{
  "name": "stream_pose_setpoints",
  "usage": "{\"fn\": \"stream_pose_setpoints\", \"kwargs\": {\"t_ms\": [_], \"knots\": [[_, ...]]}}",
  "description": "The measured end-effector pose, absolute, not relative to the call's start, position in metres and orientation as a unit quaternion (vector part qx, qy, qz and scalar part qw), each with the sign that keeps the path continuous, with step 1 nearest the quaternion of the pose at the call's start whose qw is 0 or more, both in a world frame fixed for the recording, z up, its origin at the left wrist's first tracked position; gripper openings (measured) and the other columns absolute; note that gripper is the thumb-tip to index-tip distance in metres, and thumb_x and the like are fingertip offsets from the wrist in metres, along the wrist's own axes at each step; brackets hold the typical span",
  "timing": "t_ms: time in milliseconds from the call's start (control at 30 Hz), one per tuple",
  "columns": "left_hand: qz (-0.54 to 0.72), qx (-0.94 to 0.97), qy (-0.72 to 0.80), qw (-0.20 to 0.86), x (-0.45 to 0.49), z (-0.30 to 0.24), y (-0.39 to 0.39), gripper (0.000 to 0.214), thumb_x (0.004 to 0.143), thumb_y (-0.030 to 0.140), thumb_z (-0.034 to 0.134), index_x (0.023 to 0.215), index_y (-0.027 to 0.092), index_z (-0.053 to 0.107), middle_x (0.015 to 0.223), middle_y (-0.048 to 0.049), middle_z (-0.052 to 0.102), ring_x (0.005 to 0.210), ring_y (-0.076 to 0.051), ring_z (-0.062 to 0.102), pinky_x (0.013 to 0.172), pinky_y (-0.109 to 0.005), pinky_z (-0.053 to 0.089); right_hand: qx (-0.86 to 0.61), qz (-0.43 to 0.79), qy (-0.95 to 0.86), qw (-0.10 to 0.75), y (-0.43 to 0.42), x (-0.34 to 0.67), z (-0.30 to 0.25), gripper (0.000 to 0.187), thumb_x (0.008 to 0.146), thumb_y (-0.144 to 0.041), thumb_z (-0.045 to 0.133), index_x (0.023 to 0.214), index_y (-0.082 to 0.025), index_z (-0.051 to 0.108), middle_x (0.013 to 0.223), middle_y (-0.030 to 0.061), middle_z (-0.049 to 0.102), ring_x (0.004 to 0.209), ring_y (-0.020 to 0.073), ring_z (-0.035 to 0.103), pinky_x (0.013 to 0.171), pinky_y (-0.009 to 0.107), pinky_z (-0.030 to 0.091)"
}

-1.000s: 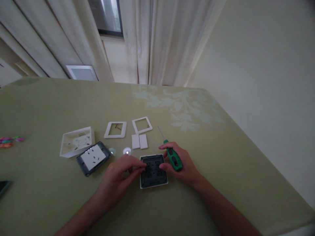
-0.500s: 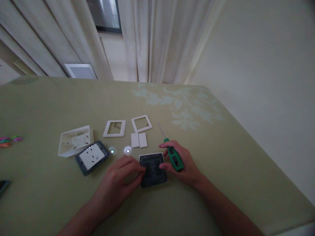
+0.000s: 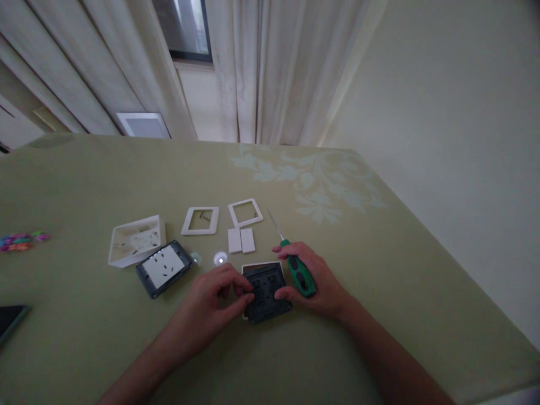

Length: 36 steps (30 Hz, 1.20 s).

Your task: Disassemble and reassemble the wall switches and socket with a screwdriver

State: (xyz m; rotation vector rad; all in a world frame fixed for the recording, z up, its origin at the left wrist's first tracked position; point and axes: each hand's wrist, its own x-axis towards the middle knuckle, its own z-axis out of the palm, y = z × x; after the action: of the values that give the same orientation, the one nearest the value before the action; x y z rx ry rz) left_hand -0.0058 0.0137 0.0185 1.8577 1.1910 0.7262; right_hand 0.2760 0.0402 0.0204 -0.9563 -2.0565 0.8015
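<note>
A black switch frame (image 3: 266, 295) lies askew over a white back box (image 3: 244, 316), whose rim shows at the top and left. My left hand (image 3: 217, 295) pinches at the frame's left side with thumb and index finger; the exact grip is partly hidden. In my right hand (image 3: 314, 278) is a green-handled screwdriver (image 3: 301, 275), its shaft pointing away from me. The right thumb rests against the frame's right part. Beyond the frame sit two white rocker covers (image 3: 241, 241) and a small clear round cap (image 3: 220, 259).
Two white cover frames (image 3: 199, 221) lie farther back, screws within one. To the left, a socket panel (image 3: 165, 268) leans on an open white box (image 3: 137, 242). Colourful small pieces (image 3: 21, 242) and a dark flat object (image 3: 12, 320) are at the far left.
The black frame has come out of line with the white box, moving slightly right and toward me. My left fingers stay at its left side. The view has shifted a little left.
</note>
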Motion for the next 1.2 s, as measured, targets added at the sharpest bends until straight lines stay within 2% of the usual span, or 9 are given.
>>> {"fn": "stream_pose_setpoints", "kwargs": {"t_ms": [167, 233, 333, 400, 500, 633, 933, 1200], "knots": [[0.287, 0.767, 0.441, 0.367, -0.011, 0.024, 0.011, 0.007, 0.096, 0.031, 0.079, 0.102, 0.027, 0.077, 0.094, -0.0005, 0.071, 0.085, -0.020, 0.067, 0.073, -0.029, 0.051, -0.315, 0.279, -0.847, 0.325, 0.042, 0.280, 0.030, 0.071, 0.079, -0.063, 0.092, 0.131, -0.028, 0.059, 0.135, 0.0118, 0.073, 0.118, 0.0286, 0.068, 0.102, 0.043, 0.054], [0.284, 0.778, 0.448, 0.336, -0.013, 0.026, 0.007, 0.029, 0.092, 0.033, 0.085, 0.118, 0.031, 0.074, 0.100, -0.0005, 0.070, 0.089, -0.022, 0.067, 0.078, -0.032, 0.054, -0.303, 0.266, -0.860, 0.313, 0.042, 0.280, 0.032, 0.072, 0.078, -0.063, 0.093, 0.130, -0.028, 0.058, 0.134, 0.0117, 0.074, 0.115, 0.0283, 0.068, 0.100, 0.043, 0.054], [0.252, 0.799, 0.461, 0.293, -0.016, 0.027, 0.002, 0.066, 0.084, 0.037, 0.092, 0.143, 0.036, 0.062, 0.115, -0.0022, 0.068, 0.102, -0.026, 0.069, 0.087, -0.038, 0.059, -0.297, 0.258, -0.873, 0.289, 0.041, 0.280, 0.033, 0.071, 0.079, -0.064, 0.092, 0.128, -0.027, 0.057, 0.132, 0.0119, 0.073, 0.114, 0.0288, 0.067, 0.099, 0.043, 0.054], [0.230, 0.812, 0.465, 0.269, -0.017, 0.027, -0.001, 0.078, 0.081, 0.038, 0.093, 0.149, 0.037, 0.055, 0.125, -0.0038, 0.068, 0.111, -0.030, 0.069, 0.094, -0.043, 0.060, -0.292, 0.255, -0.880, 0.274, 0.041, 0.279, 0.033, 0.070, 0.080, -0.064, 0.091, 0.128, -0.027, 0.057, 0.131, 0.0122, 0.073, 0.115, 0.0291, 0.066, 0.100, 0.043, 0.053], [0.210, 0.818, 0.473, 0.252, -0.016, 0.026, -0.003, 0.080, 0.080, 0.038, 0.093, 0.149, 0.036, 0.053, 0.132, -0.0060, 0.067, 0.119, -0.035, 0.068, 0.100, -0.049, 0.060, -0.287, 0.253, -0.889, 0.250, 0.041, 0.279, 0.034, 0.069, 0.080, -0.063, 0.091, 0.128, -0.027, 0.056, 0.131, 0.0125, 0.072, 0.117, 0.0294, 0.066, 0.101, 0.043, 0.051], [0.203, 0.814, 0.482, 0.254, -0.015, 0.025, -0.004, 0.077, 0.081, 0.039, 0.091, 0.147, 0.033, 0.052, 0.131, -0.0076, 0.067, 0.119, -0.036, 0.068, 0.101, -0.053, 0.060, -0.291, 0.246, -0.896, 0.228, 0.040, 0.279, 0.035, 0.067, 0.082, -0.059, 0.091, 0.129, -0.027, 0.055, 0.132, 0.0127, 0.070, 0.118, 0.0299, 0.064, 0.104, 0.045, 0.049], [0.231, 0.817, 0.456, 0.267, -0.014, 0.033, 0.003, 0.067, 0.083, 0.035, 0.087, 0.139, 0.030, 0.053, 0.132, -0.0086, 0.064, 0.125, -0.035, 0.063, 0.104, -0.052, 0.059, -0.311, 0.256, -0.882, 0.245, 0.037, 0.277, 0.034, 0.064, 0.084, -0.050, 0.089, 0.131, -0.027, 0.053, 0.130, 0.0117, 0.069, 0.117, 0.0298, 0.062, 0.103, 0.044, 0.050], [0.250, 0.822, 0.411, 0.306, -0.022, 0.028, 0.013, 0.083, 0.085, 0.035, 0.088, 0.153, 0.033, 0.040, 0.160, -0.0110, 0.054, 0.148, -0.036, 0.053, 0.124, -0.059, 0.047, -0.333, 0.247, -0.874, 0.253, 0.033, 0.273, 0.036, 0.063, 0.082, -0.046, 0.091, 0.129, -0.028, 0.052, 0.127, 0.0110, 0.070, 0.115, 0.0307, 0.063, 0.102, 0.047, 0.051]]}}
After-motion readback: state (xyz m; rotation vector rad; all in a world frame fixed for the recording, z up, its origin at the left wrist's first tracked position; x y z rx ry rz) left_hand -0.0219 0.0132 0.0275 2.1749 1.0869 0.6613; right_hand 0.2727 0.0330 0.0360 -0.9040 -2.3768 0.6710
